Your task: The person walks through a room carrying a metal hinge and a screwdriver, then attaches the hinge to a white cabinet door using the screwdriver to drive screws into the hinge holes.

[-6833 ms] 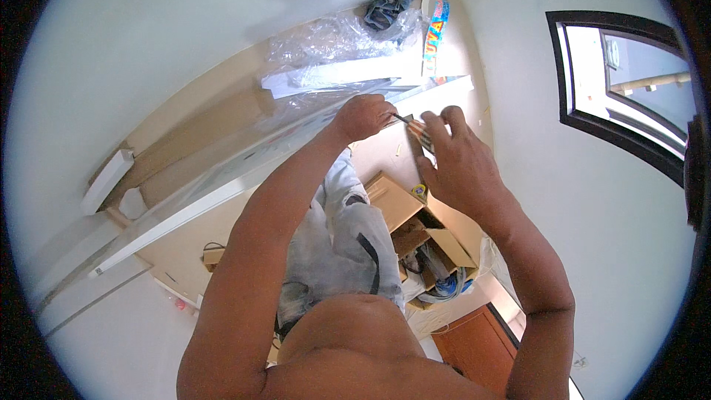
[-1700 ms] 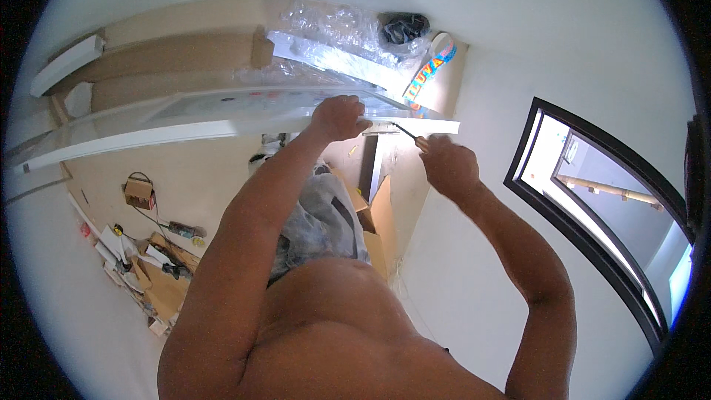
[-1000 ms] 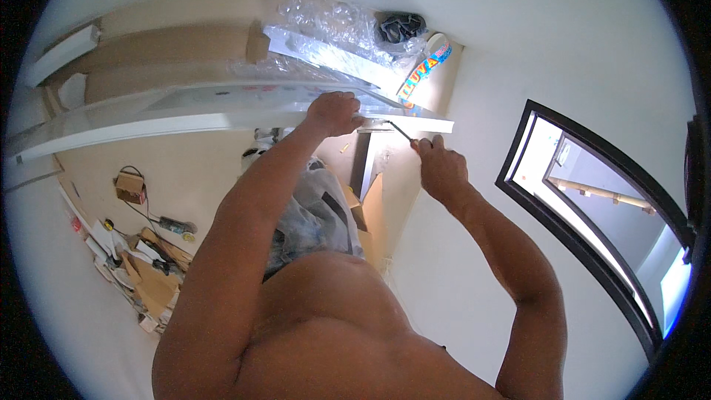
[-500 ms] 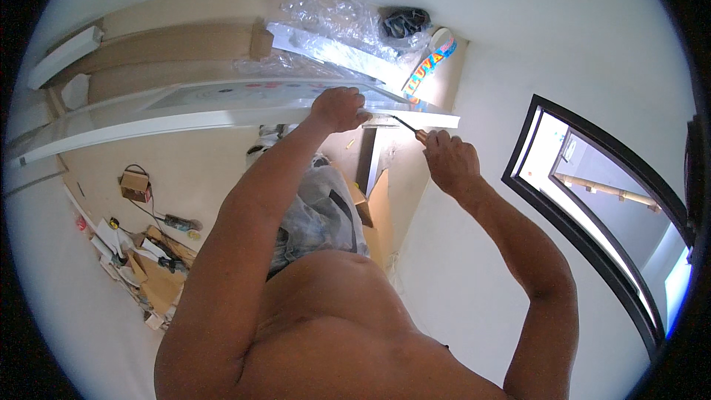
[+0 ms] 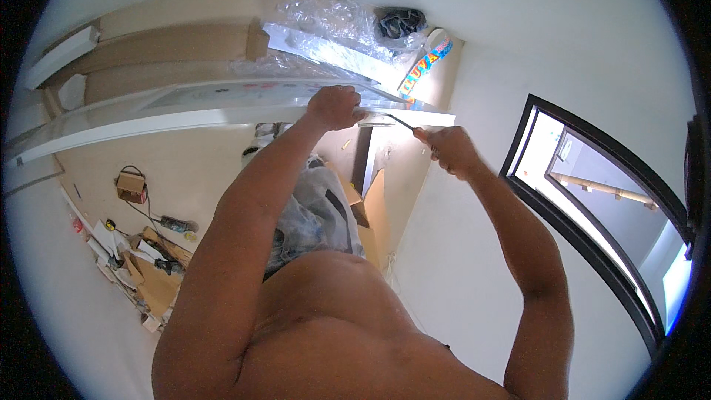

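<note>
A long white-framed panel (image 5: 215,116) with a pale plastic-looking top face runs across in front of me, bending toward the left rim. My left hand (image 5: 335,108) is closed, its fingers over the panel's near edge right of the middle; whether it also pinches something small I cannot make out. My right hand (image 5: 453,151) is wrapped round the handle of a screwdriver (image 5: 402,122) with a dark shaft. The shaft slants up and left, its tip at the panel's edge just right of my left hand. A screw at the tip is not visible.
Clear plastic wrap (image 5: 326,18), a white strip (image 5: 63,58) and cardboard lie beyond the panel. Below are a small box (image 5: 132,187), a corded power tool (image 5: 176,224) and cardboard scraps (image 5: 159,281). A black-framed window (image 5: 511,170) is on the right.
My right hand has turned about the screwdriver's handle, its knuckles rolled over. The tip stays at the panel's edge. My left hand keeps its place on the panel; the view has shifted slightly.
</note>
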The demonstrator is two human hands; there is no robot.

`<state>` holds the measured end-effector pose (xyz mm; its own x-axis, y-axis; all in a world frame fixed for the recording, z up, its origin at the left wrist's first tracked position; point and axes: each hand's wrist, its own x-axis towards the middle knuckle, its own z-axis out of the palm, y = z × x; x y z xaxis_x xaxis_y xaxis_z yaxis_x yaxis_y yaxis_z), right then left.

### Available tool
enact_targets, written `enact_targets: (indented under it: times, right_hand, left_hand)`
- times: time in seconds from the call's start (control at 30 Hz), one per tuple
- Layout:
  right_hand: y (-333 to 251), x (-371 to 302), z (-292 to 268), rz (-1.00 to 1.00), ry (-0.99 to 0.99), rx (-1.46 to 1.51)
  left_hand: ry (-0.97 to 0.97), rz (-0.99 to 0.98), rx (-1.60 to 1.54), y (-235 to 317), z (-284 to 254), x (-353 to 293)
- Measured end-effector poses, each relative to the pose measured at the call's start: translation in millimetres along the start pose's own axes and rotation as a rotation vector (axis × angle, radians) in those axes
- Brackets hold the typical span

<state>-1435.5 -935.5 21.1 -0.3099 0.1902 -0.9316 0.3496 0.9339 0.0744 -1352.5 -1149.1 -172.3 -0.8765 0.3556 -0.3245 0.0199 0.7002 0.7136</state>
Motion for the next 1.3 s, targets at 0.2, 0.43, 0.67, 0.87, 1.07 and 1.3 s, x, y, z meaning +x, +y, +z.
enact_targets:
  times: [0.2, 0.43, 0.67, 0.87, 1.07, 1.3]
  right_hand:
    - [6.4, -15.3, 6.5, -0.312, 0.269, -0.31]
    - [2.7, 0.7, 12.8, -0.505, 0.309, -0.95]
    - [11.4, -5.7, 14.6, -0.625, 0.524, -0.965]
    - [-5.0, -4.0, 4.4, -0.362, 0.262, -0.334]
    - [-8.4, -21.2, 3.8, -0.634, 0.499, -0.991]
    - [-20.0, -1.2, 2.4, -0.311, 0.324, -0.643]
  left_hand:
    - [0.006, 0.001, -0.023, -0.4, -2.3, 0.2]
    - [-0.045, -0.024, -0.02, 2.0, -7.9, 0.6]
    - [-0.011, -0.023, -0.017, 0.3, -5.3, 3.0]
    - [0.029, 0.0, -0.036, -2.9, -3.0, 4.3]
    - [-0.015, -0.017, -0.043, -0.9, -10.1, 5.4]
    - [0.021, -0.003, -0.074, -1.2, -6.0, 2.2]
